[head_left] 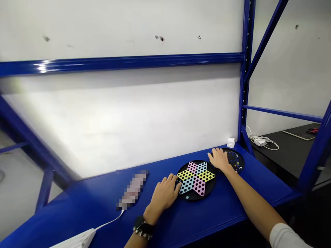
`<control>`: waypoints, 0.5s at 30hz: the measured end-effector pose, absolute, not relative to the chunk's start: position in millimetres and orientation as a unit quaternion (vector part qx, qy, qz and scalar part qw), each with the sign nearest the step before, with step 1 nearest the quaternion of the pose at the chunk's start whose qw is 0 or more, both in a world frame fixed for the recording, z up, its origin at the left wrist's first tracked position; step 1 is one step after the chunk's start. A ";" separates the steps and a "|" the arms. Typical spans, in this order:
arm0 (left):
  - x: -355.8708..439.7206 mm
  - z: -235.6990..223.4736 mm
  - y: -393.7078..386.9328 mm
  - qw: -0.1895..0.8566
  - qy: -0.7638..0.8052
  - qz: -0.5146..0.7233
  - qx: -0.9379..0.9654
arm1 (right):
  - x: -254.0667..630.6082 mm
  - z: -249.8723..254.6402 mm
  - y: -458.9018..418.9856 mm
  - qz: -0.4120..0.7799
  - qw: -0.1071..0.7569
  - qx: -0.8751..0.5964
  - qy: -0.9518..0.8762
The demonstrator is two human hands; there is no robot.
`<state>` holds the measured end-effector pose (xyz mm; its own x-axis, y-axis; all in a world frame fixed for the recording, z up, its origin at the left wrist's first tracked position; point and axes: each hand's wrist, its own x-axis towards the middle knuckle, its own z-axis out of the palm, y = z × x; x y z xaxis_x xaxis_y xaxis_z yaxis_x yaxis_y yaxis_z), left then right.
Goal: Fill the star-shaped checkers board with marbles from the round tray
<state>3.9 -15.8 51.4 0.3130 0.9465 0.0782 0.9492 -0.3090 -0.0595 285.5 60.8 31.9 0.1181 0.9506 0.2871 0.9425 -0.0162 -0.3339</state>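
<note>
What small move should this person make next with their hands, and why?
Probably the right hand should pick up one marble from the small round black tray, because it rests at that tray's edge, right beside the marbles, while the left hand already rests on the round black board with its pastel star of holes.

A round black Chinese checkers board [196, 179] lay flat on the blue steel shelf [219, 206], its six-pointed star pink, yellow and pale blue, drilled with dark holes. Just beside it sat a smaller round black dish [241, 162] holding small multicoloured marbles [234, 159].
</note>
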 end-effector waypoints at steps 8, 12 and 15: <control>27.6 51.1 13.7 0.043 -0.618 -0.002 -0.785 | 235.7 19.7 40.2 0.034 0.204 -0.586 -0.783; 26.7 44.8 14.8 0.020 -0.626 -0.003 -0.780 | 233.9 20.7 35.7 0.054 0.196 -0.589 -0.782; 23.2 42.3 17.8 0.017 -0.612 0.009 -0.791 | 235.7 22.6 35.7 0.065 0.194 -0.589 -0.782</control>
